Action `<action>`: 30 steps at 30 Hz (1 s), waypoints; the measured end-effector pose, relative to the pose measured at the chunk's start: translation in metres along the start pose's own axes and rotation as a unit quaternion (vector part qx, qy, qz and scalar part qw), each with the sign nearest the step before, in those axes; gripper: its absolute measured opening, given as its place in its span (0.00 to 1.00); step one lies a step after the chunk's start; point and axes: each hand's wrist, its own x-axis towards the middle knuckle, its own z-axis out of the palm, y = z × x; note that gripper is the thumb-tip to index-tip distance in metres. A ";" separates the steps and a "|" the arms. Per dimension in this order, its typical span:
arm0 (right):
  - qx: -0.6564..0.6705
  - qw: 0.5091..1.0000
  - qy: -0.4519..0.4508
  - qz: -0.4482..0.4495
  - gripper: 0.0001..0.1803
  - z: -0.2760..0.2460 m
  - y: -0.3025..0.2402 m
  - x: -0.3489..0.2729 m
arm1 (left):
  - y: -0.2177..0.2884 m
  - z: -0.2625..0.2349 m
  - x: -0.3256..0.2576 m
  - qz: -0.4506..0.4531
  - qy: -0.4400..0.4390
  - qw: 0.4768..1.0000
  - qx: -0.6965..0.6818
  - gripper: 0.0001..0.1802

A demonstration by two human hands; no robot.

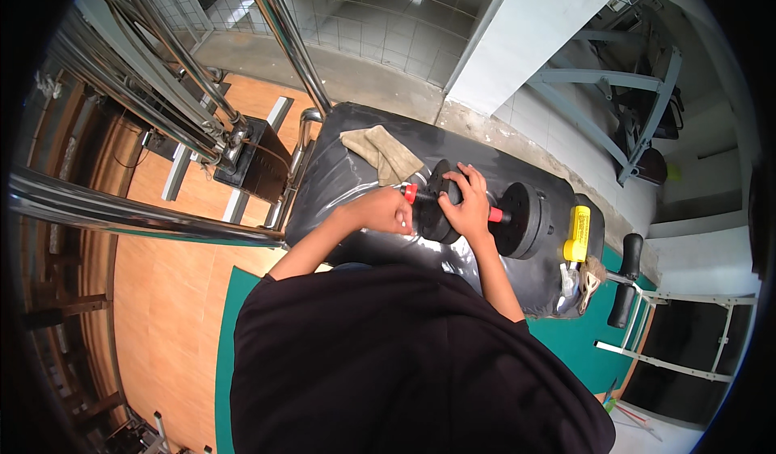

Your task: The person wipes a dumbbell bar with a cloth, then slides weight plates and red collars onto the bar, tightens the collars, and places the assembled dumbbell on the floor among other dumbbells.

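Note:
An adjustable dumbbell with black plates lies across the black padded bench, showing red parts on its bar. At its left end, my left hand is closed beside a red collar, seemingly gripping the bar's end; its fingers partly hide the contact. My right hand wraps over the left-hand plates, thumb and fingers pressed on them. Just beyond my left hand lies a folded beige cloth.
A yellow container and a tan-bristled brush lie at the bench's right end. Chrome uprights of a weight machine stand left. A bar with black foam rollers juts out right. A green mat covers part of the floor.

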 end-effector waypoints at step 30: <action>-0.002 1.000 0.005 0.002 0.18 0.002 -0.001 -0.002 | 0.012 0.024 0.023 0.130 0.108 0.979 0.116 0.18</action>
